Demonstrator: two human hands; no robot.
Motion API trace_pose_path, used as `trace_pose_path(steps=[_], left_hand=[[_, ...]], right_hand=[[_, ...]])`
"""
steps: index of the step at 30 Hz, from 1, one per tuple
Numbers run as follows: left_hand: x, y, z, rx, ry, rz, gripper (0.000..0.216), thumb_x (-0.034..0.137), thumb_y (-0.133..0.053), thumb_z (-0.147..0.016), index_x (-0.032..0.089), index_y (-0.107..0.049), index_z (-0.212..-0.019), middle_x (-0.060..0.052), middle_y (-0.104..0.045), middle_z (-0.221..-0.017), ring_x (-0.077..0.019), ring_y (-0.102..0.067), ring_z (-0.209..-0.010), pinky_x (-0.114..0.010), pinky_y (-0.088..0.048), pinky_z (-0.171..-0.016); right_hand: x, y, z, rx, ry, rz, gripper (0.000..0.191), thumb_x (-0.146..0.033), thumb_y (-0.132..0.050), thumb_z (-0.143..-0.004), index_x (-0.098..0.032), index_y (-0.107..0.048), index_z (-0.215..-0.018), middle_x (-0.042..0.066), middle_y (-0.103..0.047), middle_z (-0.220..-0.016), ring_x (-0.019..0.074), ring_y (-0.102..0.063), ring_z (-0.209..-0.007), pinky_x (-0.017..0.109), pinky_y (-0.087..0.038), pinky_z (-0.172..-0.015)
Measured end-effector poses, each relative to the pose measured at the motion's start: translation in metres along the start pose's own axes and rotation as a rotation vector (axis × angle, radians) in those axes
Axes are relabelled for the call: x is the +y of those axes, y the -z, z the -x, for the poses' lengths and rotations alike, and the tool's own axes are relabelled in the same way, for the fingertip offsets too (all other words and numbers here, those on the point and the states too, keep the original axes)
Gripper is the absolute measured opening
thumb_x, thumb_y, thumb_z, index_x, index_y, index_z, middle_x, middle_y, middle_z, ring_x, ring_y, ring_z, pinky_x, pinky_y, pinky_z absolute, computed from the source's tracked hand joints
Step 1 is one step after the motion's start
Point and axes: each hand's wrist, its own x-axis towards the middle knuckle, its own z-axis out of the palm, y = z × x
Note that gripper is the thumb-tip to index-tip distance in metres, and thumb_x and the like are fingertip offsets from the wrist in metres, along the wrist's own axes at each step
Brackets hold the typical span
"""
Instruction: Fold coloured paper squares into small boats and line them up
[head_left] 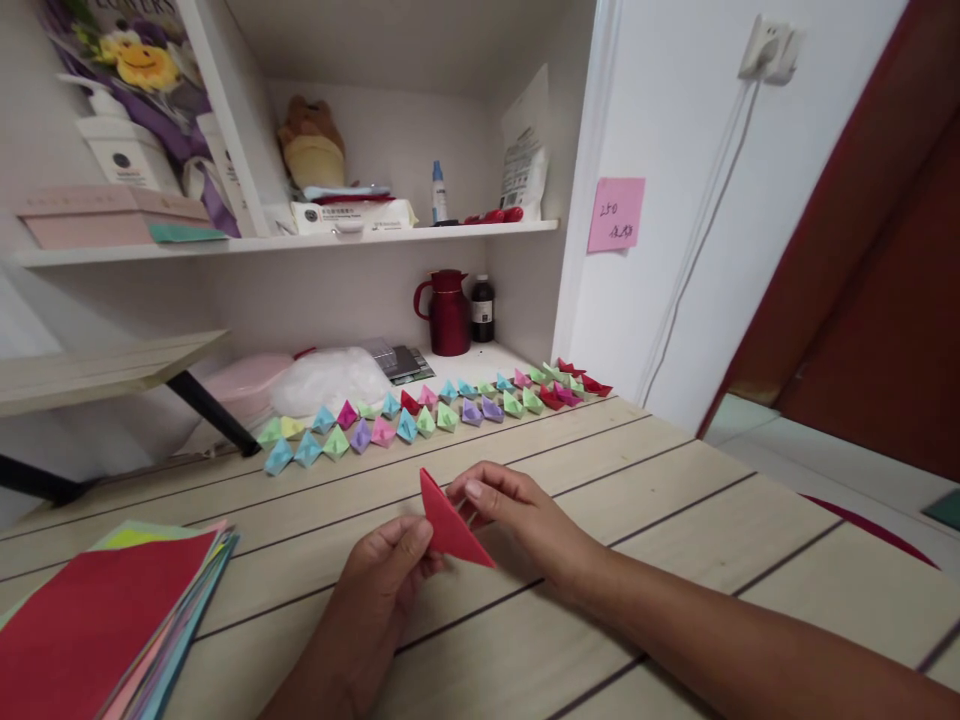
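Observation:
A folded piece of red paper [450, 523], shaped like a triangle, is held tilted above the slatted table. My left hand [390, 560] pinches its lower left side, thumb on the front face and fingers underneath. At the paper's upper right edge is my right hand [525, 510], its fingers curled and closed against the paper, with fingertips partly hidden behind it. Two rows of small folded paper boats [382, 432] in several colours stretch across the table beyond my hands. On the left lies a stack of coloured paper [97, 620] with a red sheet on top.
Behind the boats, a dark red jug [448, 315] and a dark bottle [482, 308] stand under a white shelf [495, 230]. A clear plastic bag [330, 380] lies beside them. A small wooden stand [112, 370] with black legs rises at left.

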Motion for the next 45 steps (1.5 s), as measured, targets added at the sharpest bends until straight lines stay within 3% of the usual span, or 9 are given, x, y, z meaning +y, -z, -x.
trace_pose_path(steps=[8, 14, 24, 32, 39, 45], left_hand=[[-0.004, 0.006, 0.000, -0.069, -0.010, -0.132, 0.022, 0.034, -0.068, -0.082, 0.013, -0.072, -0.082, -0.004, -0.062, -0.074, -0.0145, -0.051, -0.074, -0.027, -0.041, -0.073], [-0.006, 0.006, 0.000, -0.072, 0.015, -0.173, 0.022, 0.035, -0.070, -0.080, 0.014, -0.074, -0.084, -0.003, -0.064, -0.075, -0.0146, -0.052, -0.074, -0.027, -0.040, -0.074], [-0.006, 0.007, 0.001, -0.078, -0.020, -0.234, 0.024, 0.036, -0.068, -0.082, 0.016, -0.076, -0.093, -0.004, -0.067, -0.078, -0.0155, -0.054, -0.075, -0.026, -0.041, -0.074], [-0.006, 0.007, -0.001, -0.089, -0.019, -0.216, 0.023, 0.035, -0.067, -0.082, 0.017, -0.076, -0.093, -0.005, -0.070, -0.079, -0.0175, -0.059, -0.078, -0.028, -0.041, -0.080], [0.001, -0.006, 0.004, 0.037, -0.030, -0.217, 0.023, 0.039, -0.077, -0.068, 0.016, -0.074, -0.072, -0.003, -0.068, -0.067, -0.0189, -0.058, -0.068, -0.029, -0.043, -0.073], [0.002, -0.009, 0.004, 0.022, -0.008, -0.274, 0.021, 0.037, -0.075, -0.069, 0.017, -0.072, -0.068, -0.001, -0.063, -0.064, -0.0166, -0.053, -0.068, -0.027, -0.041, -0.071]], right_hand=[[-0.007, -0.002, 0.007, -0.072, -0.057, -0.038, 0.031, -0.040, -0.070, -0.080, -0.015, -0.068, -0.099, 0.003, -0.066, -0.084, 0.0127, -0.056, -0.074, 0.028, -0.043, -0.075], [-0.006, -0.002, 0.006, -0.050, -0.089, -0.019, 0.031, -0.043, -0.070, -0.080, -0.012, -0.070, -0.079, 0.000, -0.060, -0.068, 0.0106, -0.049, -0.065, 0.026, -0.038, -0.069], [-0.006, -0.004, 0.007, 0.038, -0.183, -0.135, 0.033, -0.044, -0.079, -0.065, -0.012, -0.071, -0.069, 0.002, -0.066, -0.065, 0.0117, -0.053, -0.063, 0.026, -0.041, -0.068], [-0.009, -0.005, 0.006, 0.015, -0.150, -0.090, 0.027, -0.040, -0.076, -0.069, -0.014, -0.073, -0.068, 0.002, -0.065, -0.063, 0.0131, -0.056, -0.061, 0.027, -0.045, -0.066], [-0.009, -0.002, 0.008, -0.024, -0.028, 0.030, 0.028, -0.043, -0.071, -0.077, -0.015, -0.072, -0.082, 0.000, -0.063, -0.069, 0.0119, -0.053, -0.065, 0.026, -0.042, -0.068], [-0.012, 0.002, 0.007, -0.024, -0.024, 0.105, 0.031, -0.044, -0.065, -0.082, -0.014, -0.071, -0.074, 0.001, -0.063, -0.068, 0.0128, -0.053, -0.066, 0.027, -0.042, -0.069]])
